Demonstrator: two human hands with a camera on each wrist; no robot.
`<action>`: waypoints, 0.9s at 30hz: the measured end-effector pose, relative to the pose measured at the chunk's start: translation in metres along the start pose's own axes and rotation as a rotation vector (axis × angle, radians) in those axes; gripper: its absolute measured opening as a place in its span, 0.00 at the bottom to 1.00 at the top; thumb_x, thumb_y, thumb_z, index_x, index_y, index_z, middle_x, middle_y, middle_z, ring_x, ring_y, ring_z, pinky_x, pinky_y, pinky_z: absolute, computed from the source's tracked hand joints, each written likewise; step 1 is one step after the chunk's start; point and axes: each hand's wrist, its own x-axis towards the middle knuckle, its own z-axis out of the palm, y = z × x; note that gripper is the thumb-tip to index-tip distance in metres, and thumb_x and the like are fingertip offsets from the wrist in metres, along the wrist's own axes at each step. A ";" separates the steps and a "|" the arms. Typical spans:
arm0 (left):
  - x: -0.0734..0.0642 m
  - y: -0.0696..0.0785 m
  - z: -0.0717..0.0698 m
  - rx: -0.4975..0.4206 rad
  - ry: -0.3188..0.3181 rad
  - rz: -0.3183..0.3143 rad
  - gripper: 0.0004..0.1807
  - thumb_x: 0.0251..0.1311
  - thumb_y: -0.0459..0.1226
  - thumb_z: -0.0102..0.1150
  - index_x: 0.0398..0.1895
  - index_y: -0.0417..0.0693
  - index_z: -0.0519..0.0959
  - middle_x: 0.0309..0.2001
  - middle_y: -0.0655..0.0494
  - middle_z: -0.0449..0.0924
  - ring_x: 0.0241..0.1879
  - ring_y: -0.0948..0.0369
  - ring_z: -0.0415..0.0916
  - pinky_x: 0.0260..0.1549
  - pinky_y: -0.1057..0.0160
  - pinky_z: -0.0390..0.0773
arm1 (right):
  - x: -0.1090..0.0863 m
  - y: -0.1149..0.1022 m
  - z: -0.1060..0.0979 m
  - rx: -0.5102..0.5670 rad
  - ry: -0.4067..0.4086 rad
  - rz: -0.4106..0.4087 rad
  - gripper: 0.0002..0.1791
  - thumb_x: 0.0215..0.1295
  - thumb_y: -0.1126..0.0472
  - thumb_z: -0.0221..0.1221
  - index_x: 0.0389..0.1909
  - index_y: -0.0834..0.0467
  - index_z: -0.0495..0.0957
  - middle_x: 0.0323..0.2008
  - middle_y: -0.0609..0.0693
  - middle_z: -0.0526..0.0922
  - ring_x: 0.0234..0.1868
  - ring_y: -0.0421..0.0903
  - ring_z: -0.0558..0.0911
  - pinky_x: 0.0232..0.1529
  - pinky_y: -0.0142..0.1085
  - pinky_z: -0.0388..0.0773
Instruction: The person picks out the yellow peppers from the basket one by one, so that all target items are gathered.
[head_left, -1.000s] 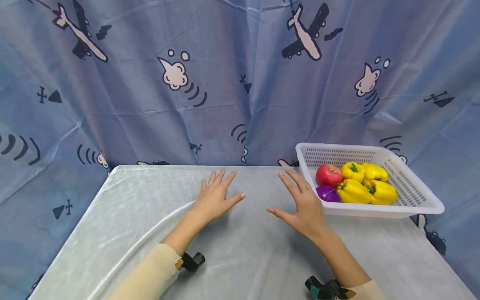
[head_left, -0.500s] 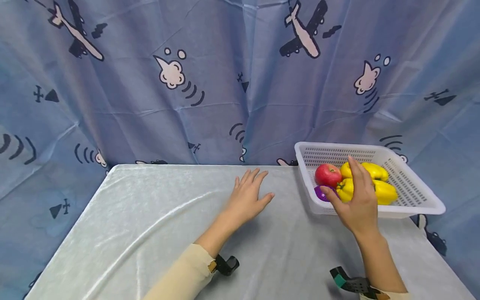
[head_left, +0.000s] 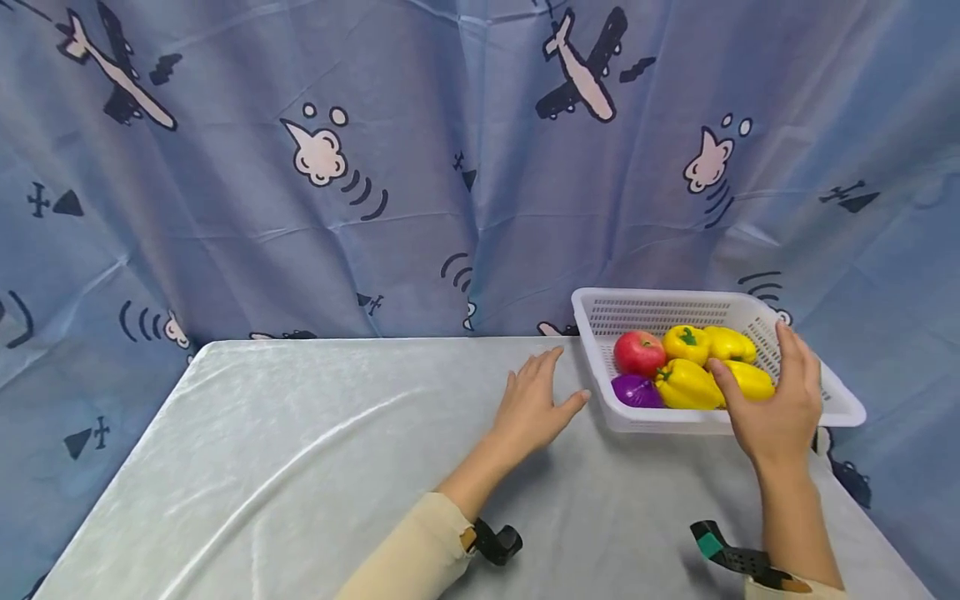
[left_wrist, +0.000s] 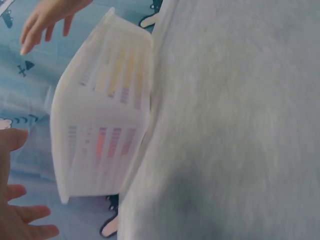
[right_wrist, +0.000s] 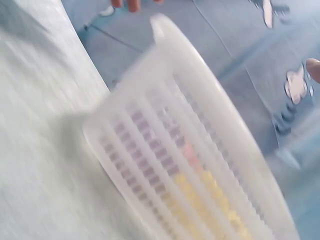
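Note:
A white plastic basket (head_left: 678, 421) stands at the table's far right. In it lie a red apple (head_left: 639, 354), a shiny purple round item (head_left: 636, 391) whose kind is unclear, and several yellow bell peppers (head_left: 687, 384). Over the basket's right front is my right hand (head_left: 782, 412), fingers extended and thumb apart, partly covering one pepper. Whether it touches the rim cannot be told. My left hand (head_left: 534, 408) hovers just left of the basket, fingers spread and holding nothing. The left wrist view shows this hand (left_wrist: 20, 210) apart from the basket wall (left_wrist: 100, 115).
A pale grey cloth covers the table (head_left: 300, 467), with a long crease running across its left half. Behind it hangs a blue curtain (head_left: 405, 167) printed with airplanes and clouds. Each wrist wears a black camera mount (head_left: 498, 543).
Both hands have moved right. The right hand went from left of the basket to over its right front part; the left came near its left side. The view has shifted slightly.

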 end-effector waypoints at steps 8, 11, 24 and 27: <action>0.008 0.011 0.029 -0.172 0.003 -0.071 0.45 0.64 0.57 0.60 0.80 0.55 0.55 0.77 0.55 0.62 0.75 0.53 0.64 0.72 0.45 0.68 | 0.006 0.043 -0.018 -0.003 0.034 0.219 0.44 0.65 0.48 0.63 0.80 0.39 0.54 0.79 0.51 0.56 0.78 0.59 0.58 0.77 0.65 0.50; 0.010 0.015 0.038 -0.236 -0.001 -0.097 0.47 0.63 0.57 0.61 0.81 0.58 0.52 0.78 0.56 0.60 0.75 0.53 0.63 0.72 0.44 0.68 | 0.005 0.057 -0.022 -0.016 0.033 0.299 0.45 0.66 0.47 0.63 0.80 0.38 0.52 0.80 0.49 0.54 0.78 0.59 0.56 0.77 0.64 0.50; 0.020 0.027 0.067 -0.398 -0.026 -0.170 0.49 0.62 0.55 0.63 0.82 0.61 0.49 0.78 0.57 0.61 0.74 0.54 0.66 0.70 0.44 0.70 | 0.000 0.089 -0.025 -0.029 0.094 0.368 0.45 0.64 0.49 0.65 0.79 0.41 0.55 0.79 0.51 0.56 0.79 0.58 0.56 0.78 0.61 0.49; 0.023 0.028 0.072 -0.454 -0.027 -0.181 0.50 0.62 0.53 0.63 0.82 0.62 0.47 0.78 0.56 0.62 0.74 0.53 0.66 0.70 0.43 0.69 | 0.001 0.094 -0.027 -0.030 0.075 0.424 0.45 0.65 0.49 0.64 0.80 0.41 0.53 0.80 0.50 0.54 0.79 0.57 0.55 0.79 0.60 0.49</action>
